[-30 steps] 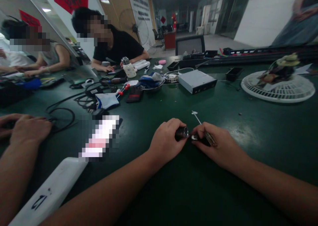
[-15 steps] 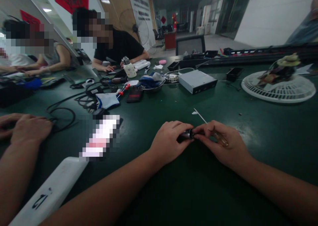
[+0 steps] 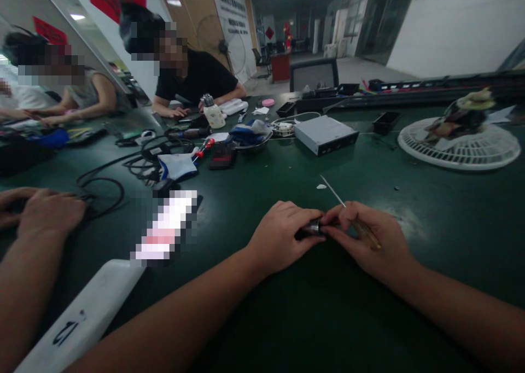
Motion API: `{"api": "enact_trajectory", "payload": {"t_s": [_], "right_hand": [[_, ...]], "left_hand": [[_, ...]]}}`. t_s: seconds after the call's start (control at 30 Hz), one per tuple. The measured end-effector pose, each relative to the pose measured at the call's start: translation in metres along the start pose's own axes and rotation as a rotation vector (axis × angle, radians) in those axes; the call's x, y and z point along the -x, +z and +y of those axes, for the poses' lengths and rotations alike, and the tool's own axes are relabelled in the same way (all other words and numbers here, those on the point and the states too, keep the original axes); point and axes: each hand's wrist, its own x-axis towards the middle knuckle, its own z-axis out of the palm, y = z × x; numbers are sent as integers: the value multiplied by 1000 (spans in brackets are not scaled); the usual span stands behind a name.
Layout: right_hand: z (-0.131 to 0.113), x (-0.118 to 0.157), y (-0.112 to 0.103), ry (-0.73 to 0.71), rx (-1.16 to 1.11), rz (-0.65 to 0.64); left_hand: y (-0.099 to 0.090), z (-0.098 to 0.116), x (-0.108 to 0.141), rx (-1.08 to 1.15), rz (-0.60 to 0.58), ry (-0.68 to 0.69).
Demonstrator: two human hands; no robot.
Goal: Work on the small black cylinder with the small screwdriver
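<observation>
— Grip of the left hand [image 3: 282, 236]?
— Narrow and closed, curled around a dark metal cylinder [image 3: 312, 228] at about 12 o'clock, low in the view. Shiny end toward the other hand.
— And the right hand [image 3: 371, 236]?
— Closed as well. Amber handle of a slim screwdriver [image 3: 366, 232] tucked under the fingers, thin shaft out toward 11 o'clock, fingertips [image 3: 334, 215] against the cylinder's end.
— Why so close together?
— Probably for steadiness: each hand braced against the other, forearms low over the dark green workbench [image 3: 328, 329], small piece kept from rolling away.
— Anything near?
— Small white scrap [image 3: 321, 186] just beside the shaft's tip. Farther off, a grey metal box [image 3: 326, 135] at 12 and a white fan guard [image 3: 459, 149] at 2. Coiled black cable [image 3: 100, 190] at 10, next to another person's hand [image 3: 47, 211] at 9. Across the bench at 11, a person in a black T-shirt [image 3: 192, 83].
</observation>
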Motion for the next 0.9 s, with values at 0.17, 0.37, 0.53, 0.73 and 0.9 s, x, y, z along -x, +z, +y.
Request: {"api": "enact_trajectory", "payload": {"t_s": [0.17,0.37,0.53,0.73,0.9], "right_hand": [[-4,-2,-1,53,67,29],[-3,-8,0,202,124,-31],[-4,-9,0,183,160,-56],[-5,-10,1,203,118,-75],[2,-4,0,78,-109,23]], "left_hand": [[-1,0,0,9,-12,31],[-2,0,1,28,-16,55],[-2,1,0,37,-24,63],[1,3,0,1,88,-63],[3,-1,0,-2,242,-339]]}}
